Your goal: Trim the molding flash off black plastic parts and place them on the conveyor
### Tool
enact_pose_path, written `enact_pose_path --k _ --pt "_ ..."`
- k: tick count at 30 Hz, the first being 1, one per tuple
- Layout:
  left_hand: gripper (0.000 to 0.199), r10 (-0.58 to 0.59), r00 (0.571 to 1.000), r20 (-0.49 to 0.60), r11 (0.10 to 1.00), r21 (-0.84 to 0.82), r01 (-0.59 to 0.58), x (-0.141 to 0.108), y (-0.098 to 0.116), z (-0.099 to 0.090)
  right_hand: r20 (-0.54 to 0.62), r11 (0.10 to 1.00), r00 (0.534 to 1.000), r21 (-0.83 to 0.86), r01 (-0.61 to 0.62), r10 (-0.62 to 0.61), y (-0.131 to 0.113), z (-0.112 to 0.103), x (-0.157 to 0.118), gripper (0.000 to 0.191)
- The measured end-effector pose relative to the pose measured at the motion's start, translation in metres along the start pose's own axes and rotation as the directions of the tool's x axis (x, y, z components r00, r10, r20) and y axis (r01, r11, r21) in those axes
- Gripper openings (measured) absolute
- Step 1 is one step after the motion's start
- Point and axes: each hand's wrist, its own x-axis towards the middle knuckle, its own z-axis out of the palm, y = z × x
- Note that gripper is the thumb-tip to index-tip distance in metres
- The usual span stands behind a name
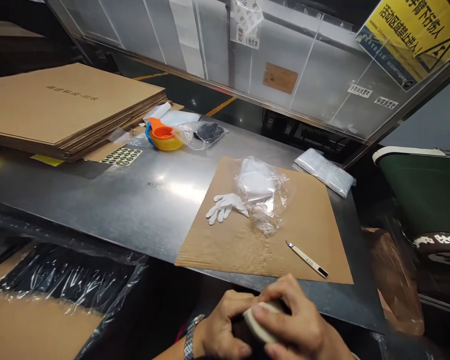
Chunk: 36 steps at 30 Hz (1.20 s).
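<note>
- steel bench point(97, 210) runs out past left hand point(225, 320) and right hand point(303, 325), cardboard point(225, 250) on top. where's the pale piece point(253, 326)?

- low between them, body side of the bench edge. long axis looks like it slants toward the right palm, but fingers hide a lot.

- so right's nearer?

- yeah, right's fingers are closed on it. left's half curled just beside, can't tell if it's gripping.
</note>
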Motion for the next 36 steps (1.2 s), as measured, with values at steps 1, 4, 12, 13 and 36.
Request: enact_pose_path --k 1,4,12,13,36 --pt "0.071 0.009 1.000 0.014 1.000 -0.013 -0.009 -0.002 -0.001 0.001 0.017 0.999 0.999 0.024 -0.032 0.032 0.001 -0.002 -0.002 0.054" --pt "0.075 0.018 0.999 0.051 0.998 -0.054 -0.015 -0.005 -0.005 0.004 0.008 0.995 0.998 0.078 -0.061 0.060 0.004 -0.003 -0.007 0.052" --pt "0.069 0.013 0.999 0.051 0.994 -0.112 -0.008 0.000 -0.007 0.011 0.069 0.989 0.995 0.129 -0.076 0.068 0.004 -0.003 -0.008 0.047" --pt "0.069 0.005 0.998 0.070 0.993 -0.117 0.003 0.000 -0.007 0.010 0.060 0.986 0.994 0.138 -0.094 0.086 0.006 -0.004 -0.008 0.047" --pt "0.068 -0.262 0.959 -0.110 0.816 -0.555 0.160 0.004 0.001 0.008 -0.396 0.975 0.891 0.107 -0.194 0.220 0.036 0.016 -0.017 0.045"
